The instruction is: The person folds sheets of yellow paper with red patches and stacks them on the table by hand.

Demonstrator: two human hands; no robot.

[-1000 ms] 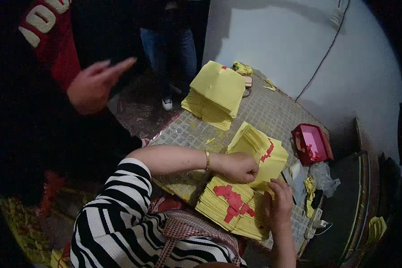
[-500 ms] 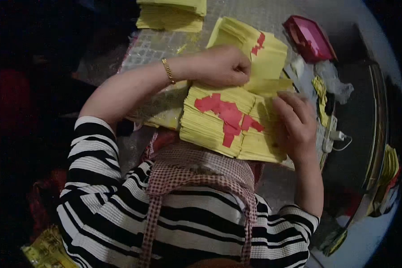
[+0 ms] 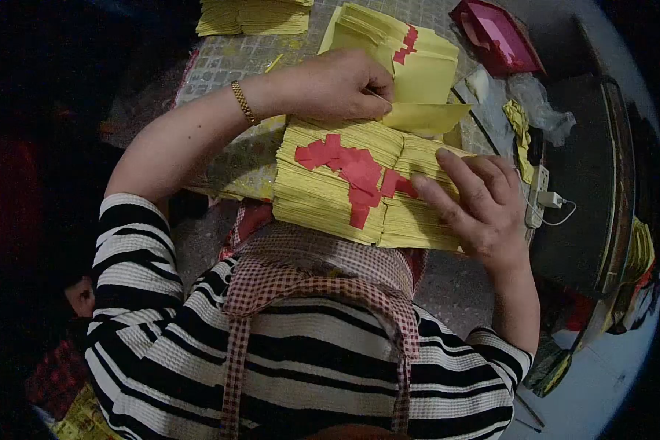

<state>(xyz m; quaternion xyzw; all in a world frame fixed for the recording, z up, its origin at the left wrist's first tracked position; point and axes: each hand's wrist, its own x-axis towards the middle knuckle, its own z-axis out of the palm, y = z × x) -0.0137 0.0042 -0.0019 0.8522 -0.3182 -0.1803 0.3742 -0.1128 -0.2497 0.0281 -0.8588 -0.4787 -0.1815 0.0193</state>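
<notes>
A thick bundle of folded yellow paper (image 3: 323,198) lies edge-up in front of me, in two blocks side by side. Small red paper squares (image 3: 359,172) are scattered across its top. Just beyond it, my left hand (image 3: 345,84) is closed, thumb and finger pinching the end of a folded yellow paper sheet (image 3: 429,117) that sticks out to the right. My right hand (image 3: 488,202) rests over the right block with fingers spread, its thumb close to a red square. Behind the left hand sits a looser yellow paper stack (image 3: 425,73) with red squares on it.
Another yellow stack (image 3: 253,16) stands at the far left of the patterned tabletop (image 3: 224,84). A pink-red box (image 3: 499,40) is at the far right, near a clear plastic bag (image 3: 543,106). A power strip with a white plug (image 3: 548,199) lies at the right edge.
My right hand has spread its fingers and come down over the right block towards the red squares. The left hand keeps its pinch by the yellow sheet. The whole view has shifted slightly.
</notes>
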